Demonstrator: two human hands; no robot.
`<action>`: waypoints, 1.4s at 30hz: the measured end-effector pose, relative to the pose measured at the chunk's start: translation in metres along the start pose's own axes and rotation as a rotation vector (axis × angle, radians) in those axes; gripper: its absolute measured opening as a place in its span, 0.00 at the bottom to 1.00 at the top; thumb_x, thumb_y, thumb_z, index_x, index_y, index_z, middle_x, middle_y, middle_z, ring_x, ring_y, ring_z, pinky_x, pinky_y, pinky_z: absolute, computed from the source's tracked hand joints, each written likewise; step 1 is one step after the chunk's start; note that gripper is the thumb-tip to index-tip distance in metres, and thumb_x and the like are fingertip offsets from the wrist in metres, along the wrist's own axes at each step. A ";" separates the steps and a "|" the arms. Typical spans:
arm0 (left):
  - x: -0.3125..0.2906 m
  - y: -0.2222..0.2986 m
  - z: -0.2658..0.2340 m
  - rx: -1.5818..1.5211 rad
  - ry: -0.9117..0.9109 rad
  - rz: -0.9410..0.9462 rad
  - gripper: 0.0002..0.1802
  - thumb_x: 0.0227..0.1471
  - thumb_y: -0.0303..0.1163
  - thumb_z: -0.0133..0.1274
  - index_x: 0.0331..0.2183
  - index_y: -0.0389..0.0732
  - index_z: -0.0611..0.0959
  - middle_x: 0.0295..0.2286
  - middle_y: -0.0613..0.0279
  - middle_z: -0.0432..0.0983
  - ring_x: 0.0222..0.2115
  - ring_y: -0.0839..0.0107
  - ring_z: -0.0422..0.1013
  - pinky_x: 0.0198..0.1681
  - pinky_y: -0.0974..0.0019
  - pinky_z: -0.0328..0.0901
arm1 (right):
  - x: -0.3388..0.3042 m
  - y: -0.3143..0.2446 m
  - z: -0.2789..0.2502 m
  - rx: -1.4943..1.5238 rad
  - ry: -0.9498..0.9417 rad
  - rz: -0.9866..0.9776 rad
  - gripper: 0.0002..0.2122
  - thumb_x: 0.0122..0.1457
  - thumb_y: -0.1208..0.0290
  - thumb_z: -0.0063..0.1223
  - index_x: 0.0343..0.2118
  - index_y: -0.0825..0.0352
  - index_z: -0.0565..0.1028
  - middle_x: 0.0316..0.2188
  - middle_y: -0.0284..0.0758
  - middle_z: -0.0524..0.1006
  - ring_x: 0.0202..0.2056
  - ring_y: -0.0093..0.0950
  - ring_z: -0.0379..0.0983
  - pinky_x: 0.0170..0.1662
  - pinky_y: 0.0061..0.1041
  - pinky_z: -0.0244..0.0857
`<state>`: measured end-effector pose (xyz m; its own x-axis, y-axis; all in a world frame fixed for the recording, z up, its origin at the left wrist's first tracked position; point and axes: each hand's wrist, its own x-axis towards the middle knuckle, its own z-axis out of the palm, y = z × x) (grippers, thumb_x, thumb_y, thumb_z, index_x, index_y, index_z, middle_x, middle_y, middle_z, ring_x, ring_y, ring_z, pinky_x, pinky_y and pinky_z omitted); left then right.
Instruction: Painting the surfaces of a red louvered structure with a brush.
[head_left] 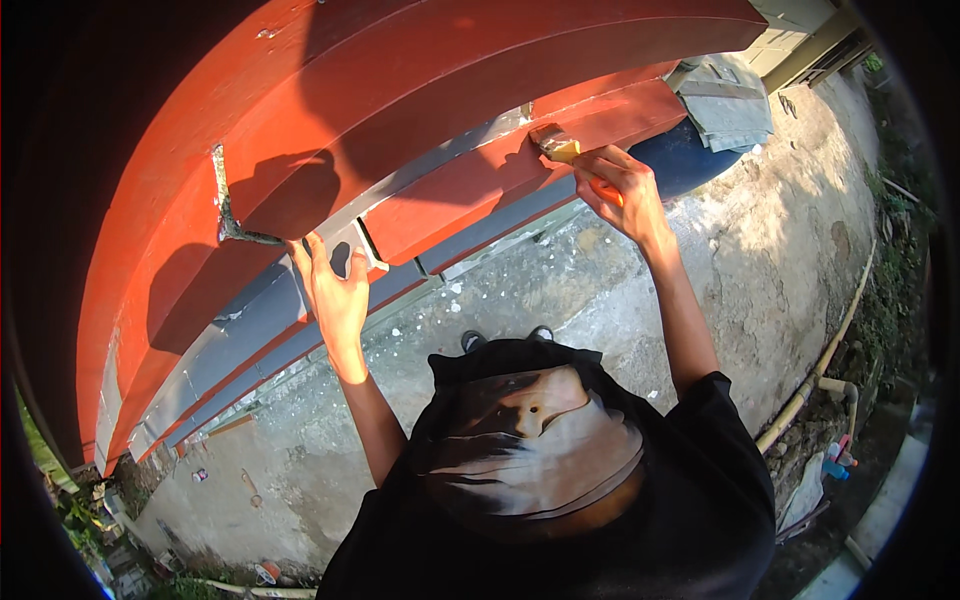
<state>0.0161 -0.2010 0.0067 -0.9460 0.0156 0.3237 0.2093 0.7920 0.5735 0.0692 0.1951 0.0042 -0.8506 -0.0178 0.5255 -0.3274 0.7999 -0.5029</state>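
"So, which step is in hand?"

"Brush work on the lower red beam point(450, 205), in my judgement. The paintbrush point(556, 144) rests its bristles near the beam's upper edge, right of its middle."

"State of each grip?"

"The right hand point(622, 190) is closed around the brush's orange handle. The left hand point(338, 295) is at the beam's left end, thumb and fingers parted about a pale-edged grey piece point(352, 236); whether it grasps this or merely leans there, I cannot tell."

"What does the next move call for?"

"Probably an even stroke along the beam, bristles clear of the grey strip point(440, 160) at its upper edge."

"Obstructions?"

"The upper red beam point(500, 55) runs close alongside and may limit brush room. A shadow point(285, 190) on it could mask flaws. A blue rounded container point(690, 160), a folded cloth point(730, 115) apparently over it, stands just beside the lower beam's right end."
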 end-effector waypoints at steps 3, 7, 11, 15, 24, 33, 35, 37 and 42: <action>-0.001 0.000 -0.002 0.001 0.003 0.010 0.45 0.53 0.34 0.60 0.67 0.34 0.59 0.68 0.32 0.42 0.69 0.43 0.43 0.69 0.53 0.46 | 0.002 -0.005 -0.003 0.058 0.038 -0.013 0.14 0.49 0.75 0.64 0.41 0.65 0.82 0.35 0.36 0.79 0.34 0.38 0.79 0.39 0.34 0.74; -0.002 -0.001 -0.003 0.005 -0.003 -0.004 0.45 0.53 0.33 0.60 0.67 0.34 0.59 0.68 0.32 0.42 0.69 0.43 0.43 0.69 0.53 0.46 | 0.006 0.018 -0.022 -0.152 0.138 0.036 0.12 0.49 0.77 0.63 0.39 0.66 0.83 0.33 0.38 0.81 0.35 0.37 0.79 0.39 0.31 0.74; -0.001 0.004 -0.002 0.006 -0.008 -0.006 0.46 0.53 0.33 0.61 0.67 0.36 0.58 0.68 0.33 0.42 0.69 0.43 0.44 0.69 0.52 0.47 | 0.003 0.014 -0.025 -0.137 0.154 0.059 0.11 0.50 0.77 0.63 0.39 0.66 0.83 0.34 0.38 0.81 0.35 0.38 0.80 0.39 0.31 0.74; 0.000 -0.005 -0.001 0.038 -0.006 0.013 0.46 0.53 0.34 0.61 0.68 0.38 0.57 0.68 0.34 0.43 0.69 0.43 0.44 0.69 0.52 0.47 | -0.004 0.012 -0.015 -0.117 -0.027 -0.008 0.15 0.48 0.80 0.63 0.42 0.67 0.83 0.40 0.40 0.82 0.40 0.38 0.80 0.46 0.30 0.75; -0.001 -0.002 -0.002 0.052 -0.004 0.004 0.47 0.53 0.34 0.62 0.68 0.39 0.57 0.67 0.34 0.44 0.68 0.42 0.45 0.68 0.51 0.49 | -0.003 0.014 -0.018 -0.090 0.087 -0.023 0.13 0.49 0.80 0.62 0.40 0.64 0.83 0.38 0.36 0.81 0.35 0.39 0.80 0.39 0.32 0.75; -0.001 0.000 0.001 0.071 -0.018 -0.030 0.48 0.53 0.34 0.62 0.69 0.42 0.56 0.68 0.34 0.43 0.69 0.42 0.44 0.68 0.51 0.48 | 0.000 0.013 -0.019 -0.053 0.048 0.032 0.14 0.49 0.81 0.62 0.41 0.68 0.83 0.39 0.41 0.81 0.39 0.39 0.80 0.44 0.29 0.74; -0.002 -0.002 -0.002 0.040 -0.009 -0.002 0.48 0.53 0.34 0.62 0.69 0.43 0.56 0.68 0.34 0.43 0.69 0.42 0.43 0.69 0.51 0.48 | -0.001 0.029 -0.027 -0.145 0.106 0.071 0.13 0.51 0.79 0.62 0.42 0.68 0.83 0.39 0.41 0.81 0.39 0.39 0.80 0.43 0.29 0.74; -0.002 -0.004 -0.002 0.030 -0.011 -0.006 0.48 0.53 0.34 0.62 0.69 0.43 0.56 0.68 0.34 0.42 0.69 0.43 0.43 0.69 0.51 0.47 | 0.000 0.040 -0.040 -0.204 0.221 0.094 0.10 0.52 0.75 0.63 0.39 0.66 0.84 0.35 0.38 0.82 0.35 0.38 0.80 0.39 0.31 0.74; 0.000 0.004 -0.001 0.044 -0.004 -0.014 0.46 0.52 0.34 0.62 0.66 0.34 0.59 0.67 0.35 0.47 0.68 0.42 0.45 0.69 0.51 0.47 | 0.010 0.065 -0.050 -0.337 0.313 0.073 0.09 0.52 0.73 0.62 0.37 0.66 0.84 0.34 0.39 0.82 0.34 0.37 0.80 0.39 0.30 0.74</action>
<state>0.0166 -0.1985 0.0094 -0.9497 0.0069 0.3130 0.1853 0.8183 0.5442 0.0605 0.2774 0.0110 -0.6846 0.1857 0.7049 -0.0756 0.9437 -0.3220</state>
